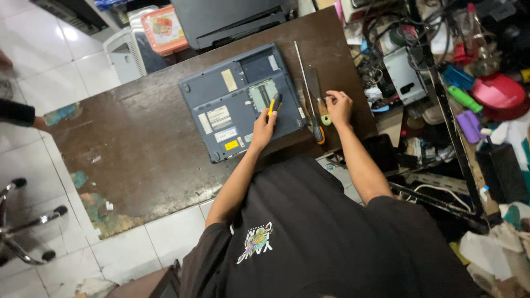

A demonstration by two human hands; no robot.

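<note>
Nearest me, my left hand (264,126) rests on the upturned underside of the grey laptop (240,99), fingers closed round a yellow-and-black screwdriver (274,102). The handle stands up out of my grip and points away from me, toward the open bay in the laptop's base; the tip I cannot see, so whether it sits in a screw I cannot tell.

My right hand (338,106) is off the laptop, on the dark counter (138,143) just past its right edge. Its fingers are curled, the fingertips pressed down beside a small cluster of hand tools (316,105); whether they pinch anything small there I cannot tell. Those tools lie with their long axes running roughly away from me, almost parallel to the laptop's right side, between the laptop and my right hand. A thin metal rod (302,72) among them reaches farthest up the counter.

So the laptop lies ahead and to the left of both hands, its long side slanting up toward the right, and my left hand is the one already on it; the right is the nearer to the loose tools.

Beyond the laptop sits a dark printer (232,19). To the far right a crowded shelf (458,83) holds cables and coloured plastic parts.
</note>
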